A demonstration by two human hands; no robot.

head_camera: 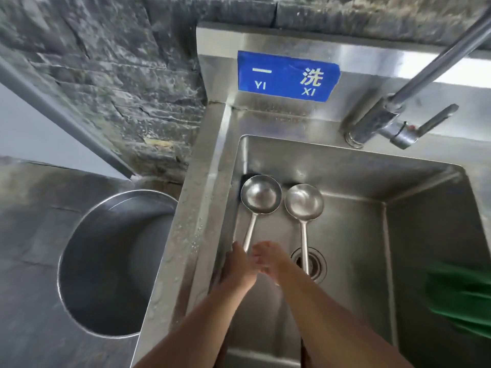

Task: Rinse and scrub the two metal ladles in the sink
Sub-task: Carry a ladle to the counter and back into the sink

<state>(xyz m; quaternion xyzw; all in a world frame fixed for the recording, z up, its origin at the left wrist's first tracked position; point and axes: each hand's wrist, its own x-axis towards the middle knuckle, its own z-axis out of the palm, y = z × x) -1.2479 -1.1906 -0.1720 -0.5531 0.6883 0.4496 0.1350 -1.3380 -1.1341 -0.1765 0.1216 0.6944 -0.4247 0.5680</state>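
Blue sign (288, 75) above, steel basin (106, 264) left, green cloth (459, 296) right.

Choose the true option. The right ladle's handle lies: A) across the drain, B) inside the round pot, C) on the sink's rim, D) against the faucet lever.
A: the right ladle lies bowl up on the floor of the sink, and its handle runs straight over the drain.

My one head-worn camera is looking steeply down and forward into the rectangular stainless-steel sink (345, 168), hanging close above it and facing the grey stone wall (106, 75).
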